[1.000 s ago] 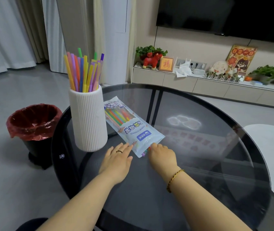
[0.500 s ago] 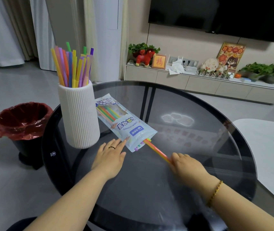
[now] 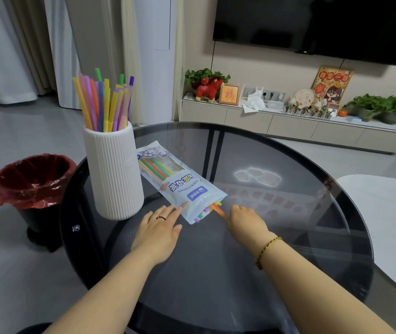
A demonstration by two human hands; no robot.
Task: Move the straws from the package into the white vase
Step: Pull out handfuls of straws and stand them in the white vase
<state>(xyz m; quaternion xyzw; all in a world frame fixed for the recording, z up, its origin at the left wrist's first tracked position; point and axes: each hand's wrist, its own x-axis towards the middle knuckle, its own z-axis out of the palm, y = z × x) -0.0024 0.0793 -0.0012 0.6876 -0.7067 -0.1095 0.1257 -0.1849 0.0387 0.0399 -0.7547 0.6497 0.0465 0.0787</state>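
A white ribbed vase (image 3: 113, 174) stands on the left of the round glass table (image 3: 276, 249) and holds several coloured straws (image 3: 105, 104). Right of it lies the pale blue straw package (image 3: 180, 182), its open end towards me, with coloured straw ends (image 3: 214, 208) poking out. My left hand (image 3: 158, 227) lies flat on the glass, fingertips touching the package's near corner. At the opening, my right hand (image 3: 245, 220) has its fingers closed on the end of an orange straw.
A black bin with a red liner (image 3: 33, 179) stands on the floor left of the table. A white tabletop (image 3: 385, 213) adjoins the glass table on the right. A TV cabinet with plants and ornaments (image 3: 288, 121) runs along the far wall.
Half a second ago my right hand was out to the right with an orange straw drawn well out of the package; now it is back at the opening. My left hand has stayed put.
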